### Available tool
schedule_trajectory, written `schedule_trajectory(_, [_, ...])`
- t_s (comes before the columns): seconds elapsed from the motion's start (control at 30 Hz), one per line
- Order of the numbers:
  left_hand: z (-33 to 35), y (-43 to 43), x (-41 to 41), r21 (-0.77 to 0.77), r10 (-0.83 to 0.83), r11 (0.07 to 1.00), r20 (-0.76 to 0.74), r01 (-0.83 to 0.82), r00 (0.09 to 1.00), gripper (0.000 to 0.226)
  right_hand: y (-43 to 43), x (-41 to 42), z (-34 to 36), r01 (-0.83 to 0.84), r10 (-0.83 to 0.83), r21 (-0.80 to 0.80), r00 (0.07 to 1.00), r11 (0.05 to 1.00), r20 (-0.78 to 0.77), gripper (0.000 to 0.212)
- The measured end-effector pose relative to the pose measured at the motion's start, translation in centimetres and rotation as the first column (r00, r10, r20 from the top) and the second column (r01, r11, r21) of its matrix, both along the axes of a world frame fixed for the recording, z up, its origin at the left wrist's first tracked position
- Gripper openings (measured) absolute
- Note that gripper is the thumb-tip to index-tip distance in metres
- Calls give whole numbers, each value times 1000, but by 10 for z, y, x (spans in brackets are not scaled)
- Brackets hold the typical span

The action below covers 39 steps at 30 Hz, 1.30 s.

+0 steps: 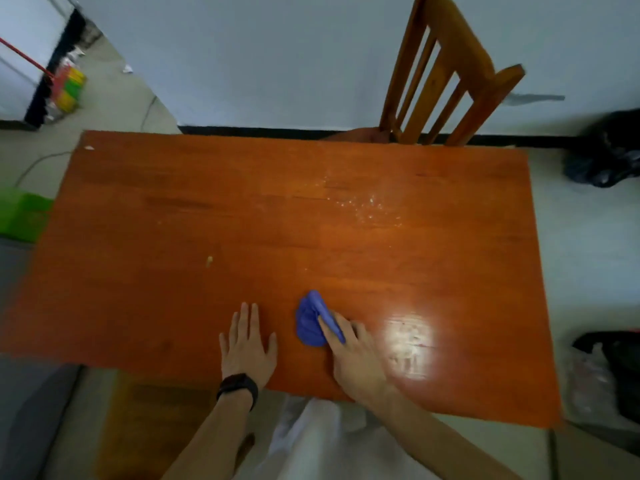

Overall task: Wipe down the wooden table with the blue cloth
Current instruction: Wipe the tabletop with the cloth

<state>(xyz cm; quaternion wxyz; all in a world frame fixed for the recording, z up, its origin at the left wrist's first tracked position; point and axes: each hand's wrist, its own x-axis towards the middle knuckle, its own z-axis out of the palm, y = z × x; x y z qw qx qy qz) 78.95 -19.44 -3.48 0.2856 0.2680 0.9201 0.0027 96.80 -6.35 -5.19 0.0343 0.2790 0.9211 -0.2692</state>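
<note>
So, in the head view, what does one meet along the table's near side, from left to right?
Left hand → blue cloth → right hand, holding it → bright glare on the wooden table.

Wooden table (173, 209): bare wood spans left and far side | chair (446, 74): backrest rises at far edge, right of centre | left hand (247, 344): flat near front edge, just left of blue cloth (308, 323)

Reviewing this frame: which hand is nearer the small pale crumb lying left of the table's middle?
Left. The left hand lies flat on the wooden table on the near side of the crumb, slightly to its right. The right hand, on the blue cloth, sits farther right.
</note>
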Motion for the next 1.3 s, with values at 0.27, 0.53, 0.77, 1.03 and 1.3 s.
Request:
schedule_trajectory(0.27, [-12,-43,-112,-63,-111,992,-2,111,994,66,-61,-133,-15,-156,146,131,986,979,80,72])
schedule_trajectory(0.53, [-31,-50,-117,25,-118,993,9,117,993,78,89,-59,-10,383,-472,310,829,870,299,59])
schedule_trajectory(0.77, [-39,-56,-119,54,-113,992,-14,113,994,78,44,-134,10,570,-580,232,814,788,-31,60])
schedule_trajectory(1.03, [-43,-61,-121,24,-112,993,4,112,994,77,-15,-188,-15,-46,9,224,987,974,163,60])
schedule_trajectory(1.3, [-33,-25,-104,66,-133,989,2,133,991,66,119,-55,15,663,-727,301,597,686,341,70])
